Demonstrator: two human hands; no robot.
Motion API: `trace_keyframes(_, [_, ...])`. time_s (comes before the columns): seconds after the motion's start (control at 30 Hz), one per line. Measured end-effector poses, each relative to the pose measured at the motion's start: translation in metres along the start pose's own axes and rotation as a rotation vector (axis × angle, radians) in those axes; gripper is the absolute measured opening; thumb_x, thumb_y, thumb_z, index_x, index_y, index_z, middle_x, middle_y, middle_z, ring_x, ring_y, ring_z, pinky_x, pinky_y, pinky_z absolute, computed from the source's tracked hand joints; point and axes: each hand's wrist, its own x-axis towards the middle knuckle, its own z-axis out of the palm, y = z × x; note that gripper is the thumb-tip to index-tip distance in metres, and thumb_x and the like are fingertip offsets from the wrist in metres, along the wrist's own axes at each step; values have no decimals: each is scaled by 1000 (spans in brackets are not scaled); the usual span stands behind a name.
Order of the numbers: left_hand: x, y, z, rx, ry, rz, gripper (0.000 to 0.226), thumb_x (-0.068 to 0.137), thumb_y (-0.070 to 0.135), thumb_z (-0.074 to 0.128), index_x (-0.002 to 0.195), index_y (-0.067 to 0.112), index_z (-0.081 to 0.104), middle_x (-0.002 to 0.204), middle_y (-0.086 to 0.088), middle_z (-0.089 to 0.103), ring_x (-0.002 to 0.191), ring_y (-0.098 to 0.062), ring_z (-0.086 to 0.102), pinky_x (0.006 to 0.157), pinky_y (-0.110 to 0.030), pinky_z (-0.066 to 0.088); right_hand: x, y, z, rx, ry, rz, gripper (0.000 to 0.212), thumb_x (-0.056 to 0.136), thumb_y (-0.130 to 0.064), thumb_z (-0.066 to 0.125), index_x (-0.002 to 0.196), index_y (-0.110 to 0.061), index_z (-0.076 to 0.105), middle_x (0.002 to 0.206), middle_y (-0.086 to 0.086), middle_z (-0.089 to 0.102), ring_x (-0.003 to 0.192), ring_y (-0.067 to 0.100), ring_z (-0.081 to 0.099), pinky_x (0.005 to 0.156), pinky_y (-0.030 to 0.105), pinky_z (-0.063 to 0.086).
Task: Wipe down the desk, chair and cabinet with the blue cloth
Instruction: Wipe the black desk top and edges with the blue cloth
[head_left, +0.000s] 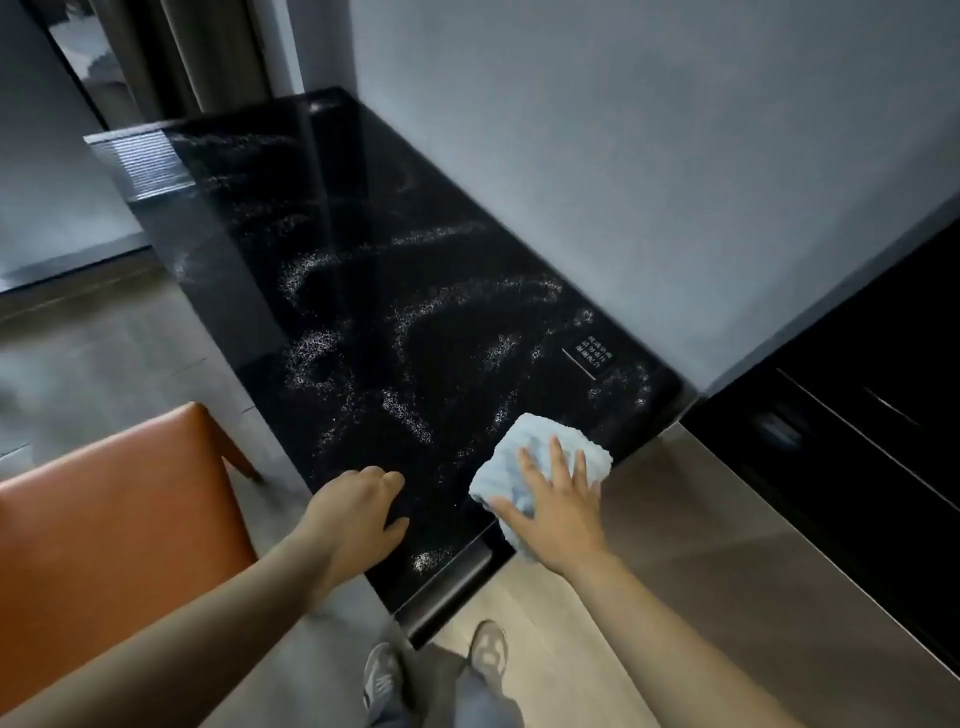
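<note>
Item count: one blue cloth (524, 441), one desk (415, 249), one chair (104, 519), one cabinet (857, 441), two hands and two shoes.

The blue cloth is lying bunched on the near right corner of the desk, just beside the edge where the black top is meeting a brushed-metal panel (727, 519). The right hand (558, 504) is pressing flat on the cloth with its fingers straight and spread apart, not pinching it. The left hand (358, 512) is resting on the near edge of the desk, fingers loosely curled and holding nothing.

White speckled streaks are showing across the glossy top. One small label (592, 353) is sitting near the wall side.

The orange chair is standing to the left, apart from the desk. The cabinet is standing to the right. Its dark fronts are presenting closed, so its contents are hidden.

The left shoe (382, 680) and right shoe (488, 649) are standing on the floor below the desk edge.
</note>
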Motion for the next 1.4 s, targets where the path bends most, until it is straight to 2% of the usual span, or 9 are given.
trace_keyframes(0.13, [19, -10, 11, -17, -26, -35, 41, 90, 43, 51, 123, 20, 54, 114, 2, 58, 105, -17, 57, 89, -32, 50, 30, 8, 5, 44, 58, 139, 80, 86, -78, 26, 153, -40, 3, 162, 2, -17, 146, 38, -19, 116, 61, 2])
trace_keyframes(0.37, [46, -5, 19, -29, -57, -63, 38, 90, 42, 50, 121, 19, 56, 111, 3, 58, 101, -16, 57, 85, -29, 49, 55, 23, 28, 65, -74, 177, 108, 75, -79, 50, 152, -36, -13, 160, 2, -23, 144, 41, -23, 115, 57, 18])
trace_keyframes(0.53, [61, 1, 23, -25, -98, -89, 39, 91, 44, 49, 122, 20, 55, 112, 3, 58, 102, -16, 56, 87, -30, 49, 63, 16, 40, 25, 12, 194, 98, 79, -69, 52, 154, -30, 3, 161, 5, -4, 146, 39, -4, 113, 43, 26])
trace_keyframes(0.7, [67, 7, 26, -20, -98, -84, 37, 90, 44, 51, 119, 21, 58, 111, 3, 59, 100, -16, 57, 85, -31, 50, 67, 21, 49, 112, 207, 97, 66, 75, -45, 66, 135, -23, 50, 135, 6, 47, 121, 35, 44, 97, 35, 42])
trace_keyframes(0.8, [69, 11, 23, -24, -88, -66, 34, 90, 44, 52, 116, 24, 59, 106, 5, 59, 96, -14, 58, 83, -30, 51, 66, 20, 38, 220, 93, 110, 48, 83, -35, 56, 131, -32, 50, 128, -3, 50, 112, 26, 46, 89, 29, 41])
trace_keyframes(0.93, [79, 15, 16, -23, -65, -55, 33, 90, 45, 52, 115, 25, 59, 103, 6, 59, 93, -13, 58, 81, -29, 51, 58, 29, 11, 343, 151, 117, 29, 85, -32, 47, 112, -33, 57, 111, -5, 57, 103, 22, 54, 89, 32, 46])
trace_keyframes(1.1, [102, 31, 9, -25, -58, -33, 39, 89, 45, 54, 121, 21, 57, 108, 4, 59, 96, -15, 59, 82, -30, 50, 58, 59, -34, 395, 251, 159, 25, 86, -34, 48, 108, -30, 60, 103, -5, 59, 100, 17, 54, 92, 37, 46])
trace_keyframes(1.27, [133, 50, 3, -31, -93, 23, 57, 88, 51, 55, 136, 22, 45, 126, 4, 54, 111, -16, 54, 92, -28, 47, 88, 98, -71, 412, 380, 270, 26, 87, -32, 54, 111, -26, 62, 107, 2, 60, 100, 25, 57, 89, 41, 48])
trace_keyframes(1.4, [159, 64, 1, -15, -99, 46, 65, 85, 53, 57, 139, 21, 42, 137, 3, 47, 122, -19, 47, 99, -33, 43, 120, 122, -97, 356, 440, 326, 17, 88, -27, 50, 99, -20, 62, 101, 7, 62, 90, 30, 60, 84, 45, 52])
